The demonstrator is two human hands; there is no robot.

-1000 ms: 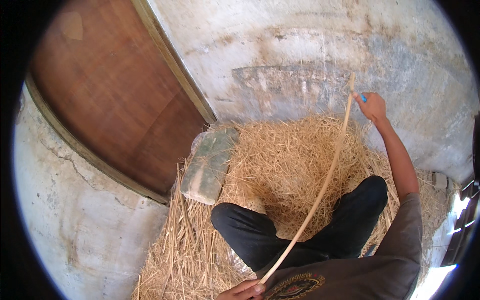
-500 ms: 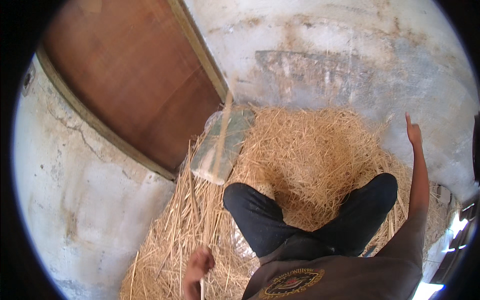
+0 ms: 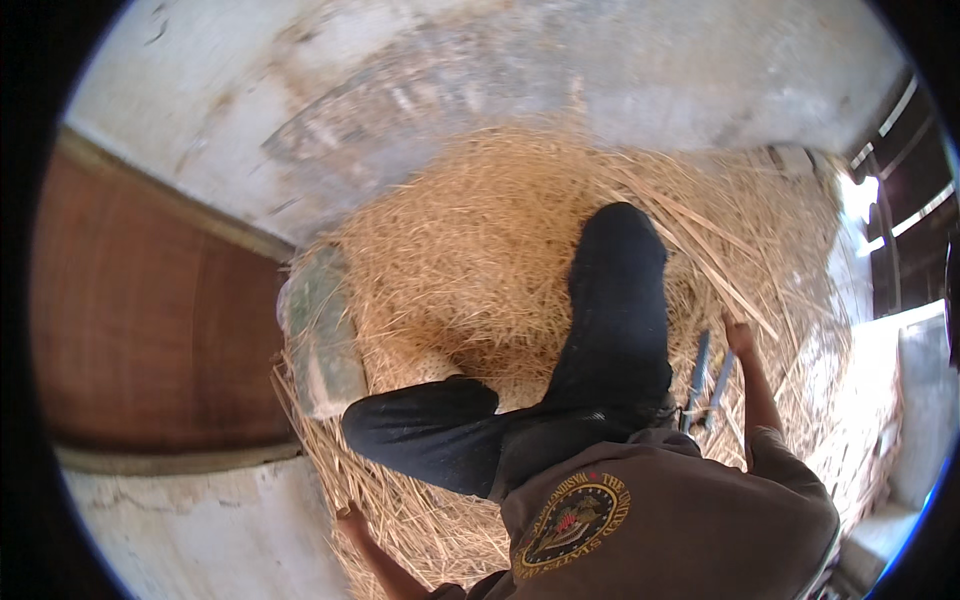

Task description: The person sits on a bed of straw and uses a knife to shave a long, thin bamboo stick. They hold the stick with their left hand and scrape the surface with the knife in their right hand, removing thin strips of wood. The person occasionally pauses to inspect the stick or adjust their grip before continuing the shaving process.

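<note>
Pale strips (image 3: 730, 290) lie just above your right hand (image 3: 739, 336) at right of centre, well apart from your left hand (image 3: 352, 522) at lower left; you cannot tell whether either hand grips anything. Loose straw (image 3: 460, 240) covers the floor, a stained wall (image 3: 520, 60) runs along the top, a brown door (image 3: 150, 310) fills the left. The strips' long axis slants from upper left to lower right.
</note>
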